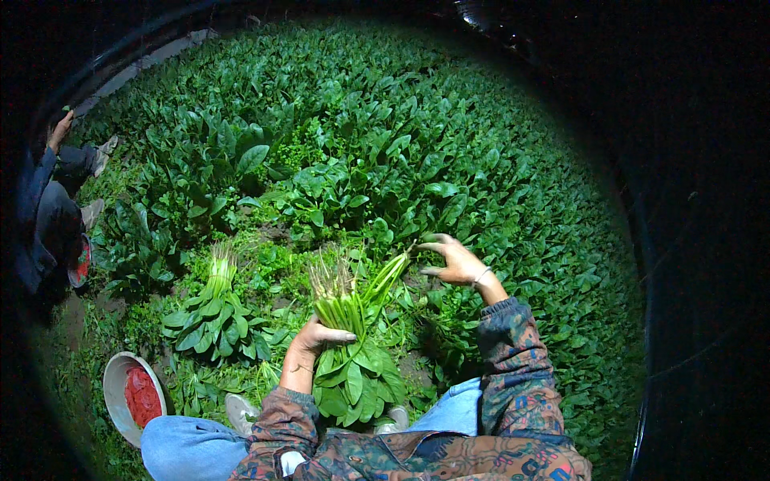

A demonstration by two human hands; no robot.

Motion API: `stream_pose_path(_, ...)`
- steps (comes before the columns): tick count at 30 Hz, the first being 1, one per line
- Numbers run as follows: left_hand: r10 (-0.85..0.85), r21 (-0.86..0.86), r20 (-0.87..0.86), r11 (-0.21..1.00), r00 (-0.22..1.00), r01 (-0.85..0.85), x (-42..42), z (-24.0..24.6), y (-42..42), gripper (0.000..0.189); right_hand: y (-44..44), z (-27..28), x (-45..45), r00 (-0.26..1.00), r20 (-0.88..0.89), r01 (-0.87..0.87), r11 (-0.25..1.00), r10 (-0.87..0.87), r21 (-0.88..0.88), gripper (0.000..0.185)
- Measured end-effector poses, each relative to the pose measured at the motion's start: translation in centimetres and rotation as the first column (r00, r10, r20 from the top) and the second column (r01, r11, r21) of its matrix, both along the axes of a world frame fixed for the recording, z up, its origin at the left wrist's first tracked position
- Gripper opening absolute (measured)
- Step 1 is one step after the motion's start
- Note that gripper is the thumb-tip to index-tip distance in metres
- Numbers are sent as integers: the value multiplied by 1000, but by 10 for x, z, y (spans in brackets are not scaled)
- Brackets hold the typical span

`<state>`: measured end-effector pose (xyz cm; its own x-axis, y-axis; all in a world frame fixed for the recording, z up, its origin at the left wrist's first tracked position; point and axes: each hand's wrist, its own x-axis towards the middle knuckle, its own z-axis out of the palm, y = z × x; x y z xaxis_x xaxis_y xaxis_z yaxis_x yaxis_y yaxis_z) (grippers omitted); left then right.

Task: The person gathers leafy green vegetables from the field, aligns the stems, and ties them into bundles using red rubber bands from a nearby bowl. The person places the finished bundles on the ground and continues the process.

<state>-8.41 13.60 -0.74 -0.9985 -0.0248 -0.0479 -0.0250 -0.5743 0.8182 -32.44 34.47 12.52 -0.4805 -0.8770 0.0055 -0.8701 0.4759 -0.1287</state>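
My left hand (pixel 316 341) is wrapped around the stems of a bunch of spinach (pixel 343 309). Its roots point up and away from me, and the broad leaves hang down between my knees. One spinach plant (pixel 386 273) splays out to the right of the bunch, its root end close to my right fingertips. My right hand (pixel 455 263) has its fingers spread, slightly blurred, with nothing clearly held in it. To the left, a second spinach bunch (pixel 215 306) lies on the ground, roots pointing away from me.
A pale bucket (pixel 118 385) with red material (pixel 143 397) in it stands by my left knee. Dense growing spinach (pixel 421 120) covers the ground ahead and to the right. Another person (pixel 51 222) sits or crouches at the far left. Low weeds (pixel 264 264) grow around the bunches.
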Motion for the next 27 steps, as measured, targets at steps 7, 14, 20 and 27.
stream_pose_path(7,-12,51,28,999,1000,10,-2,5,6,52,-36,-4,49,427,856,232,879,293,-416,30)
stream_pose_path(14,139,36,-65,990,988,-137,-1,20,10,70,-49,12,61,326,861,709,501,391,-496,25)
stream_pose_path(20,336,-356,-181,854,924,-380,-7,27,4,60,-49,9,69,987,130,16,749,94,-662,26)
stream_pose_path(27,356,-66,-121,928,926,-366,0,12,17,61,-84,-44,126,627,696,326,694,350,-642,28)
